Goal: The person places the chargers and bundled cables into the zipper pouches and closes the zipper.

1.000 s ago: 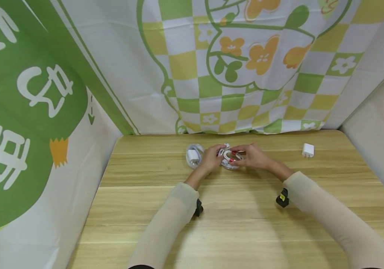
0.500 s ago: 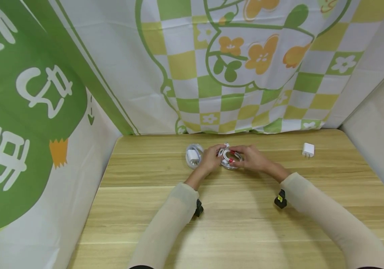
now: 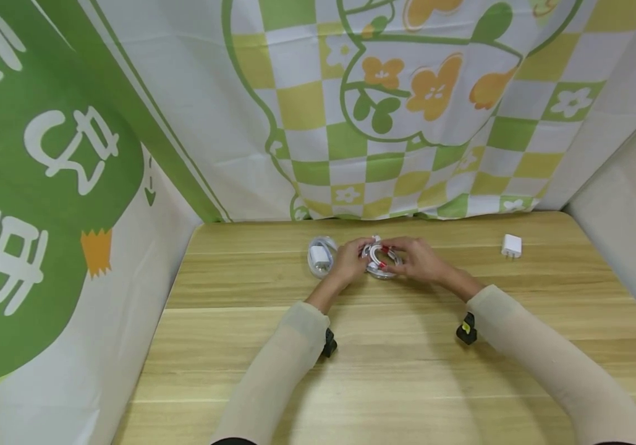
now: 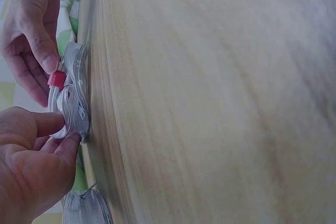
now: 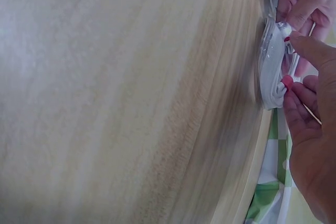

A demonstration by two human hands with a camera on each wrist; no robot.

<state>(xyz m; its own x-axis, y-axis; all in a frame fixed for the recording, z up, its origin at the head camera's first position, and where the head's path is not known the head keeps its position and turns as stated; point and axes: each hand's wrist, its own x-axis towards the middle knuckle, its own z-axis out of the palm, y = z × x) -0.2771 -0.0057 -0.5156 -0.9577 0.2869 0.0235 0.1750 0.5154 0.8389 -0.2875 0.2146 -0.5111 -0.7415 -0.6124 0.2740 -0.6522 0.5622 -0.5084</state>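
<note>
- The grip is two-handed: the left hand point(image 3: 349, 262) pinches one side of the coiled white cable point(image 5: 270, 72), while the right hand point(image 3: 419, 261) holds the other, by the red bands point(image 5: 287, 82).
- Light, even pressure should keep the loops together; tugging outward could loosen them.
- Just left of the grip lies a second coil point(image 3: 310, 262); well to its right, a white plug point(image 3: 512, 246).
- Wood-grain surface point(image 3: 373, 371) below; checked, flowered cloth point(image 3: 301, 105) beyond.

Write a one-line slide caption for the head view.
Left hand and right hand hold a red-banded white cable coil; a white plug adapter sits farther right on the wooden table.
</note>
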